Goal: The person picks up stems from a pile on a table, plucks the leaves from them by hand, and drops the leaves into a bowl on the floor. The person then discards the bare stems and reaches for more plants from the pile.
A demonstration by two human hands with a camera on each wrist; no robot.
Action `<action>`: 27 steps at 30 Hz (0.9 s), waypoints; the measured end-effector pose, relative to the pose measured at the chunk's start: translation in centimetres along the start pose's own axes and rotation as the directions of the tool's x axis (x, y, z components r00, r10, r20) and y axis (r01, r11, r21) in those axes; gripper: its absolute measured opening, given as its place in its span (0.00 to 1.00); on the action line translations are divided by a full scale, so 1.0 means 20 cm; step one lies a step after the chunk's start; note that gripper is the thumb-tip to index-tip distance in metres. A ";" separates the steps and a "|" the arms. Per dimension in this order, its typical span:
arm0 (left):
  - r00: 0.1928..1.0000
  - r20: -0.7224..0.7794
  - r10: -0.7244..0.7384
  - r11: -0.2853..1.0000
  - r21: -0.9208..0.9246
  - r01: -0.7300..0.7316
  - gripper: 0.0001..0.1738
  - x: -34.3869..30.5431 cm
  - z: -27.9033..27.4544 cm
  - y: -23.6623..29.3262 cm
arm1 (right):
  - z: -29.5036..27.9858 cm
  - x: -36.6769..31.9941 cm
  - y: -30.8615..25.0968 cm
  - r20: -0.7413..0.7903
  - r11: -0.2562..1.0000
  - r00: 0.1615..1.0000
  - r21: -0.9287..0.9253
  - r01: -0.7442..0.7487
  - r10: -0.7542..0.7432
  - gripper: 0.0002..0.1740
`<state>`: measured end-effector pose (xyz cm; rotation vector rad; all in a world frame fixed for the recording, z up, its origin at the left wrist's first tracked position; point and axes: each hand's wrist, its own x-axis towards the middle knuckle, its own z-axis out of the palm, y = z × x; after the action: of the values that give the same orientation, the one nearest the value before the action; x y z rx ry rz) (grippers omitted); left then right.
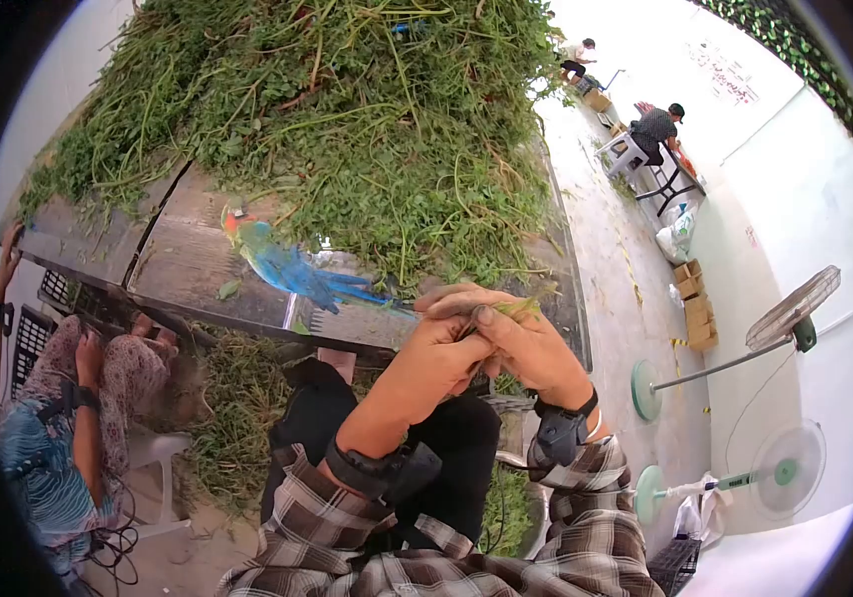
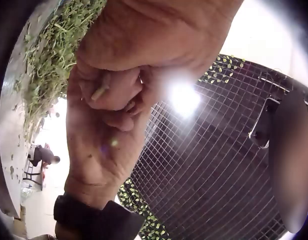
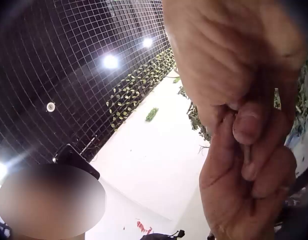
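My left hand (image 1: 436,348) and right hand (image 1: 538,348) meet just over the near table edge, with their fingers curled in against each other. Between them they hold a small green sprig (image 1: 524,307), whose leafy part shows above the right hand. In the left wrist view a pale stem end (image 2: 99,93) sticks out between the fingers. From the right wrist, a thin stem (image 3: 247,153) shows pinched among the fingertips; the rest is hidden by the hands. Beyond them, a big heap of leafy green stems (image 1: 367,129) covers much of the table.
The dark table (image 1: 188,249) bears a parrot picture (image 1: 292,269) near its front edge. More greens (image 1: 237,408) lie below the table. Another person (image 1: 58,448) sits at left. At right stand fans (image 1: 785,468) and cardboard boxes (image 1: 695,306).
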<state>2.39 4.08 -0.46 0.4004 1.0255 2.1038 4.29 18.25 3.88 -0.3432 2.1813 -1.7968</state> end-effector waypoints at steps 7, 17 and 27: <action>1.000 -0.002 -0.020 0.997 0.073 0.020 0.09 0.04 0.02 -0.06 | 0.08 -0.09 0.12 -0.400 0.883 0.916 0.425 0.201 -0.017 0.20; 0.976 0.194 0.101 0.874 0.452 -0.180 0.14 0.12 0.13 -0.29 | 0.11 -0.29 0.31 -0.786 0.727 0.608 0.483 0.487 0.114 0.20; 0.992 0.108 -0.068 0.684 0.729 -0.032 0.14 0.11 0.17 -0.25 | 0.02 -0.83 0.61 -0.905 0.655 0.359 0.414 0.632 0.227 0.18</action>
<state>5.31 9.46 -2.20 0.8959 1.7692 1.5273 19.96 26.29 -6.98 0.8549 1.5220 -3.4386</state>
